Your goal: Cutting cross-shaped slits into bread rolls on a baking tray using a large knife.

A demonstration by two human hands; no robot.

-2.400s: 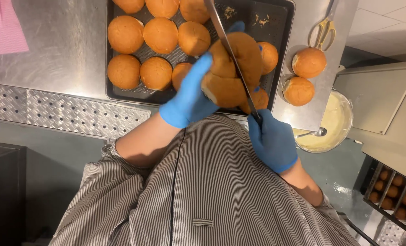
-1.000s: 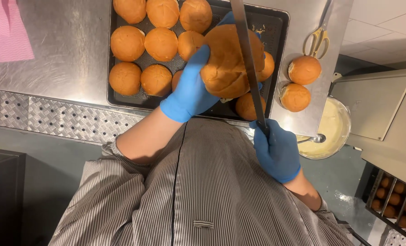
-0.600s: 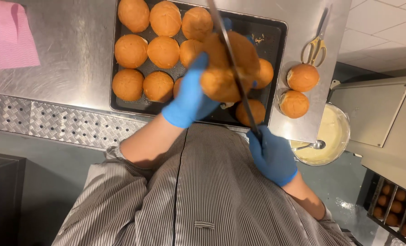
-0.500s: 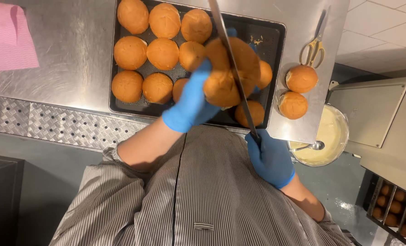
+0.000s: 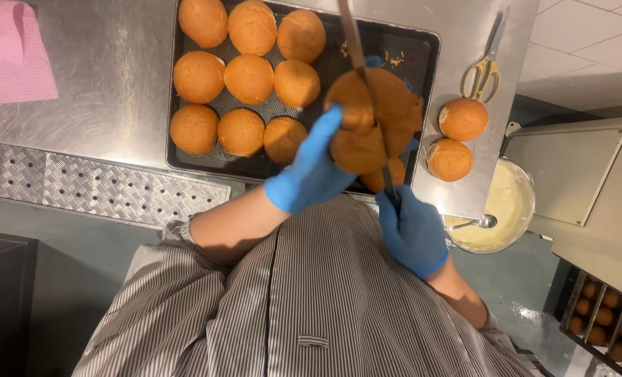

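Your left hand (image 5: pixel 314 171), in a blue glove, is curled around a big round bun (image 5: pixel 370 122). You hold the bun up in the air, over the right end of the dark baking tray (image 5: pixel 422 52), so any crumbs that fall can land on the tray. Your fingers wrap the near side of the bun and keep it steady, with your thumb up on top.

Your right hand (image 5: pixel 412 234), also in a blue glove, is closed tight around the handle of a long knife (image 5: pixel 358 59). The blade runs from your hand, through the middle of the bun, and points away from you. It sits in the bun like that so it can split the bun in two. How deep the blade has gone is hard to tell, because the bun hides it.

Nine more buns (image 5: pixel 251 77) sit in neat rows at the left end of the tray, well apart from the knife. Two buns (image 5: pixel 457 136) rest on the steel table (image 5: pixel 101 112), just right of the tray. Yellow-handled scissors (image 5: pixel 484 66) lie beyond them. A bowl of pale cream (image 5: pixel 499 206) with a spoon waits near your right hand, lower than the table. A pink cloth (image 5: pixel 17 56) lies far off to the left.
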